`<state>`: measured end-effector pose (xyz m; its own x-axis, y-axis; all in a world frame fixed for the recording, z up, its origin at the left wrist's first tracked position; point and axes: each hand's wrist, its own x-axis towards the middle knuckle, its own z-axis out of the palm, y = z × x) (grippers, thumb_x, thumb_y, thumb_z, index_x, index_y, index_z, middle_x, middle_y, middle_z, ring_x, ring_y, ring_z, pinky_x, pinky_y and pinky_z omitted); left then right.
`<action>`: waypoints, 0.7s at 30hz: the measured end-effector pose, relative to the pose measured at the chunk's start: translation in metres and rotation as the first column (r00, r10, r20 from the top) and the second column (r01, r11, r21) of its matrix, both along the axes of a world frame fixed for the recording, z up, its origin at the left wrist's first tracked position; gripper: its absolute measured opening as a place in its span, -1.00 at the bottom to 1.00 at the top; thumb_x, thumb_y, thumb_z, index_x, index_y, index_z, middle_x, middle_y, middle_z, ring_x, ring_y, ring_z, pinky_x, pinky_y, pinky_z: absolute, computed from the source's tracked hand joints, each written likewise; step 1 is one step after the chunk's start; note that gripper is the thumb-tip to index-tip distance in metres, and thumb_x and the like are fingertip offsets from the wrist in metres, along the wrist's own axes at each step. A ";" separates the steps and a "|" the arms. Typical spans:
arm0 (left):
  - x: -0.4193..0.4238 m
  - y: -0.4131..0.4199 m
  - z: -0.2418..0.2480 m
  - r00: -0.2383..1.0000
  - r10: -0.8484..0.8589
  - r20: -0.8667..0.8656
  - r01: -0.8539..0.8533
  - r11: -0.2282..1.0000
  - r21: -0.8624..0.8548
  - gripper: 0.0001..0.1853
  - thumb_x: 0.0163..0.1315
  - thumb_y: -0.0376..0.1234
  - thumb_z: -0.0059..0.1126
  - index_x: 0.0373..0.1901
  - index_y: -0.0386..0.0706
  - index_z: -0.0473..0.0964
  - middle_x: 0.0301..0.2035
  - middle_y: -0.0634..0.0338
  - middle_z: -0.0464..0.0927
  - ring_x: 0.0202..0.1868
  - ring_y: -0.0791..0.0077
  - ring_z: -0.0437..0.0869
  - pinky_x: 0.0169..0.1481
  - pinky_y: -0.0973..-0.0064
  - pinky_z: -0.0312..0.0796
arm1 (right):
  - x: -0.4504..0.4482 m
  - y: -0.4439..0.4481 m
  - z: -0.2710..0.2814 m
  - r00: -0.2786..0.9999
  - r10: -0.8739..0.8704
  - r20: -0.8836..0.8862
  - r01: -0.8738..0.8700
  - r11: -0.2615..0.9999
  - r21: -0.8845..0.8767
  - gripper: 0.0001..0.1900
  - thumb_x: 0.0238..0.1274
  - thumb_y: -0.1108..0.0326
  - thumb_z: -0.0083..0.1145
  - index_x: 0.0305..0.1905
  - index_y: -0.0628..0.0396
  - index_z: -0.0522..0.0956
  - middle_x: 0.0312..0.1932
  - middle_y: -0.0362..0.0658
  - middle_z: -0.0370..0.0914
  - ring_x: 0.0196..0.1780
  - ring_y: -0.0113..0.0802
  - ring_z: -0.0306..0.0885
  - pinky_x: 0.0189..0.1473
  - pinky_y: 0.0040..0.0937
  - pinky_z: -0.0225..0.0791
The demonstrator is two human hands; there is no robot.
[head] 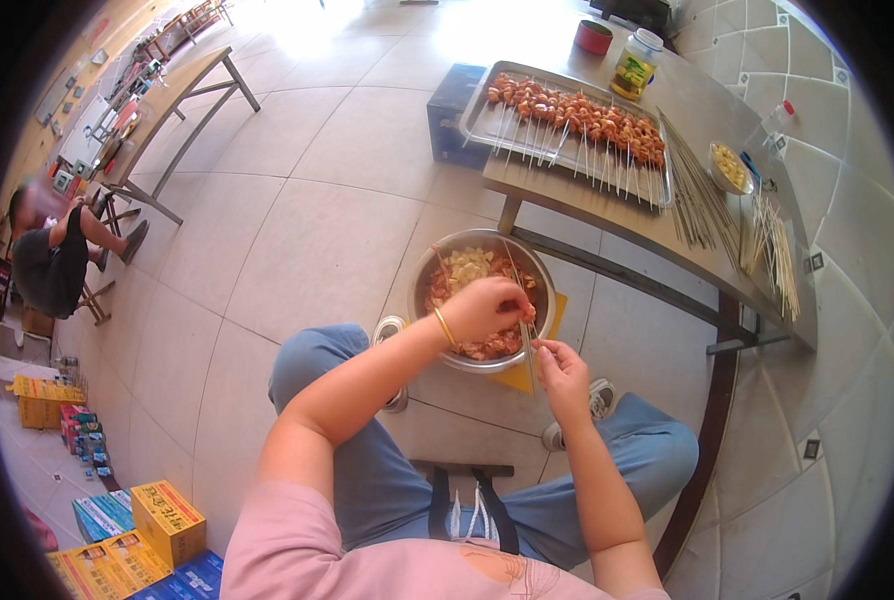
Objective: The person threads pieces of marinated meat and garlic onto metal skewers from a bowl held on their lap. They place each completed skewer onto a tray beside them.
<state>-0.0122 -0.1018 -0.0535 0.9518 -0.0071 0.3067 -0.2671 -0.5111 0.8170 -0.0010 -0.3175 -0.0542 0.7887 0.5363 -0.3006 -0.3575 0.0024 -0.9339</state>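
My left hand (488,311), with a gold bracelet at the wrist, pinches a piece of raw meat (528,313) over a round metal bowl (414,289). Lower and to the right, my right hand (564,375) grips a thin skewer (534,343) beside the bowl's rim. The skewer's tip runs up towards the pinched meat; whether it pierces the meat is hidden by my fingers. Inside the bowl lie red marinated meat pieces (492,348) and a heap of pale yellow chunks (469,266). Other thin skewers (512,259) lean across the bowl's right side.
On the metal table (559,176), a tray (484,127) carries several meat skewers (582,116). Loose metal skewers (691,191), bamboo sticks (777,259), a bowl of yellow chunks (730,166) and a jar (636,64) stand nearby. A person (53,255) sits far left.
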 end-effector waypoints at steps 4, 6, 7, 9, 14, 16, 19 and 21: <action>0.004 0.059 -0.017 0.938 0.211 -0.274 -0.170 0.971 0.166 -0.87 0.08 -0.38 0.19 -0.34 -0.21 0.58 -0.28 0.00 0.62 -0.21 0.09 0.64 -0.09 0.27 0.47 | 0.002 -0.004 -0.001 1.000 -0.008 -0.027 0.007 1.000 -0.024 -0.81 0.39 0.36 0.01 -0.09 0.26 0.53 -0.61 -0.40 0.30 -0.60 -0.69 0.17 -0.57 -0.67 0.03; -0.002 0.078 -0.033 0.787 0.407 -0.464 -0.151 0.855 0.496 -0.88 0.08 -0.41 0.14 -0.35 -0.20 0.59 -0.26 -0.02 0.62 -0.20 0.08 0.65 -0.08 0.25 0.49 | 0.003 -0.006 -0.001 1.000 0.001 -0.018 -0.002 0.999 -0.042 -0.81 0.39 0.36 0.01 -0.09 0.26 0.52 -0.62 -0.39 0.30 -0.60 -0.69 0.17 -0.57 -0.66 0.03; -0.004 0.081 -0.043 0.773 0.396 -0.495 -0.067 0.828 0.557 -0.88 0.04 -0.40 0.17 -0.36 -0.19 0.59 -0.27 0.00 0.63 -0.20 0.08 0.65 -0.09 0.26 0.50 | 0.004 -0.006 -0.001 1.000 0.001 -0.013 -0.002 0.999 -0.054 -0.81 0.40 0.36 0.00 -0.09 0.27 0.52 -0.63 -0.39 0.30 -0.61 -0.69 0.16 -0.57 -0.66 0.03; -0.011 0.081 -0.063 0.737 0.381 -0.558 0.109 0.748 0.655 -0.85 -0.03 -0.40 0.24 -0.37 -0.16 0.59 -0.28 0.05 0.63 -0.22 0.07 0.66 -0.10 0.27 0.52 | 0.003 -0.008 0.000 1.000 0.000 -0.010 -0.001 0.998 -0.060 -0.81 0.40 0.36 0.00 -0.09 0.27 0.52 -0.63 -0.39 0.30 -0.61 -0.69 0.16 -0.57 -0.66 0.03; -0.020 0.070 -0.098 0.793 0.408 -0.453 0.129 0.613 0.780 -0.85 0.01 -0.44 0.13 -0.35 -0.13 0.60 -0.30 0.05 0.63 -0.16 0.11 0.66 -0.07 0.26 0.53 | 0.002 -0.011 -0.001 1.000 -0.010 -0.014 0.010 0.999 -0.041 -0.81 0.40 0.37 0.00 -0.10 0.28 0.52 -0.63 -0.38 0.31 -0.61 -0.69 0.17 -0.57 -0.66 0.04; -0.020 0.069 -0.102 0.812 0.402 -0.423 0.119 0.596 0.794 -0.85 0.02 -0.44 0.11 -0.35 -0.13 0.60 -0.32 0.05 0.63 -0.16 0.11 0.66 -0.08 0.26 0.53 | 0.003 -0.011 -0.002 1.000 -0.009 0.012 0.010 0.999 -0.052 -0.81 0.40 0.37 0.00 -0.10 0.28 0.52 -0.62 -0.38 0.32 -0.61 -0.69 0.17 -0.57 -0.66 0.04; -0.018 0.070 -0.100 0.815 0.405 -0.415 0.091 0.618 0.781 -0.86 0.03 -0.45 0.11 -0.36 -0.14 0.60 -0.34 0.04 0.64 -0.20 0.10 0.67 -0.11 0.26 0.53 | 0.004 -0.011 -0.003 0.999 -0.007 0.032 0.009 0.998 -0.060 -0.81 0.40 0.37 0.00 -0.10 0.28 0.52 -0.62 -0.37 0.32 -0.61 -0.69 0.17 -0.57 -0.66 0.04; -0.012 0.070 -0.093 0.782 0.422 -0.458 0.074 0.667 0.741 -0.85 0.06 -0.43 0.14 -0.33 -0.14 0.62 -0.33 0.02 0.64 -0.25 0.10 0.67 -0.13 0.26 0.53 | 0.004 -0.011 -0.003 1.000 -0.006 0.030 0.008 0.998 -0.062 -0.81 0.40 0.37 -0.01 -0.10 0.27 0.52 -0.62 -0.37 0.32 -0.61 -0.69 0.17 -0.57 -0.66 0.04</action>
